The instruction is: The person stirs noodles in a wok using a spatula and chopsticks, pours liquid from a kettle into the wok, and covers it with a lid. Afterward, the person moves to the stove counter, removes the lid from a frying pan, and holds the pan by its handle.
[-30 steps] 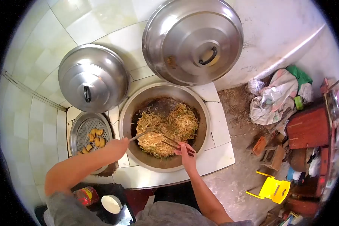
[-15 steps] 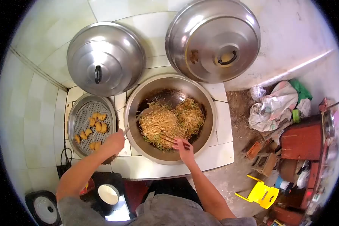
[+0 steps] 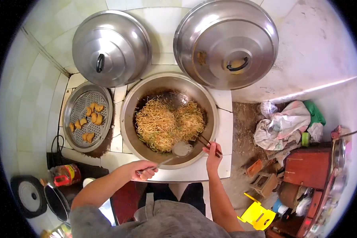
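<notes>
My left hand (image 3: 143, 170) is closed round the handle of a metal ladle (image 3: 182, 149), whose bowl is over the near inner wall of a large wok (image 3: 129, 119). Cooked noodles (image 3: 158, 121) with bits of green lie inside in two joined heaps. At the wok's near right rim, my right hand (image 3: 213, 153) grips a pair of dark chopsticks (image 3: 204, 141), their tips close to the smaller heap. Left of the wok, a round perforated tray (image 3: 81, 143) holds several golden fried pieces (image 3: 94, 118).
Two large metal lids (image 3: 119, 43) (image 3: 226, 31) lean on the wall behind the wok. A red-lidded jar (image 3: 67, 175) and a dark pan (image 3: 56, 203) stand at lower left. Sacks (image 3: 283, 125), a yellow chair (image 3: 258, 215) and a red cabinet (image 3: 306, 168) are at right.
The ladle has come out from the left of the noodles to the near side. My left hand has moved down and right; my right hand has shifted right with the chopsticks. The view has shifted.
</notes>
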`<state>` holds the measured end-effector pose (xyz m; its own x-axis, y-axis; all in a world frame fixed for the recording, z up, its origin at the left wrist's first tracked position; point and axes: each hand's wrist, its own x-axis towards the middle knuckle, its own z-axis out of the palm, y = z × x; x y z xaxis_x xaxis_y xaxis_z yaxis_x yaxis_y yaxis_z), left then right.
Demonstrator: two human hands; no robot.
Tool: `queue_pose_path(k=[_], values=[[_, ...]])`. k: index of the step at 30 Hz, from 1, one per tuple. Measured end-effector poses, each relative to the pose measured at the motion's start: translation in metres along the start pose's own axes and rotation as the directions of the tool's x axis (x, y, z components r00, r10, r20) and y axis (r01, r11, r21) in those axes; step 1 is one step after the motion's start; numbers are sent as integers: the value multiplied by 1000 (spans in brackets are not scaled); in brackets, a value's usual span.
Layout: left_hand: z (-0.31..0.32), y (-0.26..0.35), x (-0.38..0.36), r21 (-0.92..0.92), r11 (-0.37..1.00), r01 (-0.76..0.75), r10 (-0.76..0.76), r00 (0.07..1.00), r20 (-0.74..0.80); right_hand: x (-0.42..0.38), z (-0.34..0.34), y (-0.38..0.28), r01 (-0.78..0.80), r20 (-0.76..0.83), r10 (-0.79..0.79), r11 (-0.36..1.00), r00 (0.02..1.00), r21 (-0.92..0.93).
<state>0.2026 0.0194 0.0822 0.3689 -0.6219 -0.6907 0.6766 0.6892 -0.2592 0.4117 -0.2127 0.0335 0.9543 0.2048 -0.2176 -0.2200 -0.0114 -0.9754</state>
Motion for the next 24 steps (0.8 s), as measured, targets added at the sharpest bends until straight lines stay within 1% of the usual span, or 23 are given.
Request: queue_pose_path(k=[3, 6, 7, 9, 10, 11, 12, 13, 14, 15, 16, 17, 18, 19, 20, 21, 24], values=[[5, -12, 33, -110, 994, 16, -1, 991, 135, 21, -26, 4, -38, 63, 38, 999, 997, -1], [13, -24, 60, -206, 978, 18, 18, 985, 171, 45, -46, 3, -65, 126, 65, 998, 990, -4], [14, -23, 71, -171, 985, -8, 36, 986, 161, 53, -50, 3, -59, 137, 60, 998, 989, -12], [7, -17, 107, -210, 977, -21, 77, 961, 264, 67, -52, 5, -49, 154, 53, 998, 987, -33], [14, -14, 116, -231, 973, -25, 99, 944, 315, 73, -50, 3, -30, 179, 41, 998, 983, -61], [23, -8, 128, -248, 963, -108, 165, 961, 224, 78, -47, 0, -11, 205, 29, 996, 978, -90], [29, -8, 139, -228, 961, -154, 211, 944, 253, 82, -45, -2, 10, 229, 18, 993, 973, -119], [31, -7, 149, -205, 958, -200, 253, 925, 283, 88, -42, 4, 18, 257, 2, 997, 966, -78], [34, -3, 159, -181, 952, -246, 293, 903, 315, 94, -40, 9, 59, 281, -30, 993, 959, -98], [50, -4, 155, -194, 943, -271, 298, 946, 126, 99, -36, 13, 100, 309, -59, 988, 949, -117], [36, -4, 167, -222, 939, -263, 294, 948, 123, 106, -31, 18, 142, 338, -90, 981, 937, -133], [25, 2, 173, -227, 940, -256, 312, 914, 259, 112, -26, 29, 123, 352, -65, 982, 934, -145], [16, 9, 176, -229, 943, -241, 316, 866, 388, 119, -16, 34, 203, 371, -124, 963, 920, -180], [22, 19, 178, -240, 910, -337, 391, 891, 232, 122, -9, 39, 273, 392, -170, 936, 904, -223], [35, 36, 189, -238, 870, -433, 460, 884, 75, 126, -4, 44, 347, 421, -216, 900, 881, -265], [45, 49, 196, -216, 823, -526, 521, 850, -81, 133, 4, 54, 430, 423, -281, 847, 861, -312], [54, 63, 203, -128, 783, -609, 576, 787, -218, 144, 20, 56, 416, 467, -229, 840, 854, -349]])
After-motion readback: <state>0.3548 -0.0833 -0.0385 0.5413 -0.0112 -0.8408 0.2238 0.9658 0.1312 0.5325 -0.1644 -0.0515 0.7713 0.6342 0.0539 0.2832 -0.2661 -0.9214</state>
